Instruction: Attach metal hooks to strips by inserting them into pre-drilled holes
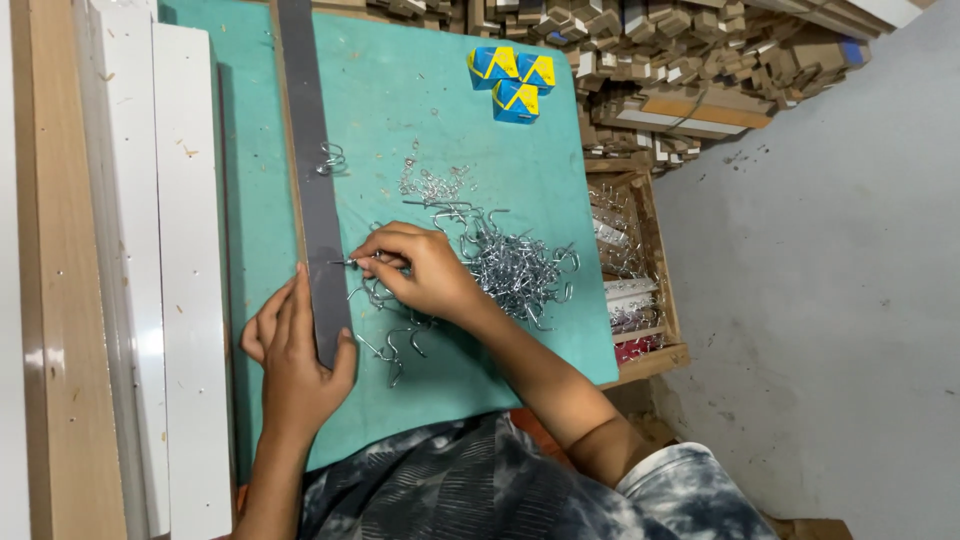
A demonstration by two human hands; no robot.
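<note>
A green-covered worktable (pixel 420 120) fills most of the view, with long white boards (pixel 180 250) and a pale wooden plank (pixel 60 300) lying side by side along its left edge, seemingly set aside there to keep the working surface free. To the right of the table a heap of wood offcuts (pixel 690 60) is piled, and an open wooden crate (pixel 635 270) holding more metal hooks stands against the table's right side, within arm's reach. A long dark grey strip (pixel 312 180) runs down the table from the far edge toward the person. The left hand (pixel 295 350) grips its near end, thumb on one side and fingers wrapped over the other edge, apparently to hold it steady. Just right of the strip lies a tangled pile of silver screw hooks (pixel 510 265), with loose ones scattered around it. The right hand (pixel 420 270) rests between pile and strip, its fingers curled and pinched closed on a single hook (pixel 352 262), whose tip points at the strip's right edge and seems to touch it. Three small blue and yellow boxes (pixel 512 80) sit at the far end of the table, well apart from the hands.
</note>
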